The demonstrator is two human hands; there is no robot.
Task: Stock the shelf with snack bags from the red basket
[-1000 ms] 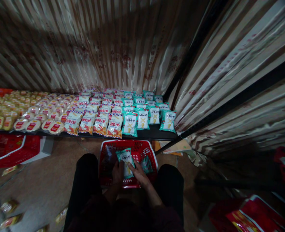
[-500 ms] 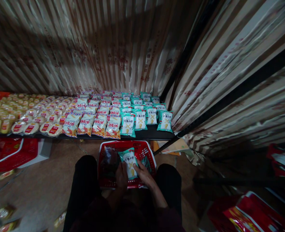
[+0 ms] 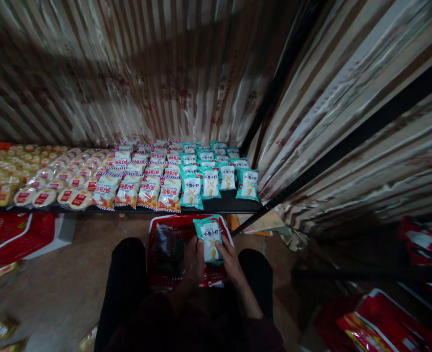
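Note:
A teal and white snack bag (image 3: pixel 210 242) is held upright over a red plastic basket (image 3: pixel 152 226) between my knees. My left hand (image 3: pixel 193 259) grips the bag's left edge, and my right hand (image 3: pixel 228 256) has its right edge, thumb on the front. Inside the basket, at the left, lies a dark, shiny packet (image 3: pixel 165 242) that I cannot make out. Beyond the basket, a black shelf (image 3: pixel 234 203) carries rows of matching teal bags (image 3: pixel 191 189) at its right end. White and orange snack bags (image 3: pixel 148 190) stand beside them.
Further left on the shelf lie round wrapped cakes (image 3: pixel 45 196) and yellow wrapped snacks (image 3: pixel 6 190). A black post (image 3: pixel 292 188) slants past the shelf's right end. Another red basket (image 3: pixel 13 234) and a few loose packets (image 3: pixel 5 270) lie on the floor at left. Red packages (image 3: pixel 388 322) are at lower right.
Both hands have moved the teal bag slightly up and to the right over the basket. The view has shifted a little; the shelf rows look the same.

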